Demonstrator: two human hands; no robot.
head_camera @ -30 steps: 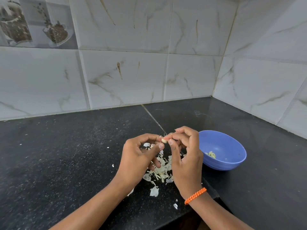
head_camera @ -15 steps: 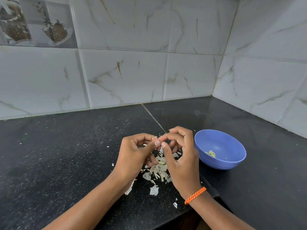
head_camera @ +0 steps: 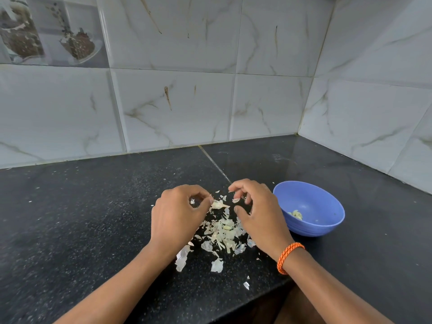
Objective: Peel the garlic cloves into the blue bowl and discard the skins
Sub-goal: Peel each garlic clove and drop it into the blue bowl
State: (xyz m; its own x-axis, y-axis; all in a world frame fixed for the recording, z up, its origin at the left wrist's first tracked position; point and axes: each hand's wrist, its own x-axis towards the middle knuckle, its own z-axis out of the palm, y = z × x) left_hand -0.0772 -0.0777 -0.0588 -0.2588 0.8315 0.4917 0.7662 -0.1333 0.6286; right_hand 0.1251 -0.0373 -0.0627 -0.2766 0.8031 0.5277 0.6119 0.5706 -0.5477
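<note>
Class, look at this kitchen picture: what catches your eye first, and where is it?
Two hands meet mid-counter: the left hand pinches a garlic clove, the right hand beside it. Pale skins litter the black counter beneath. Right of them stands a blue bowl.

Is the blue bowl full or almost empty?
Almost empty: the blue bowl holds only a few peeled cloves at the bottom; most of its inside is bare.
</note>
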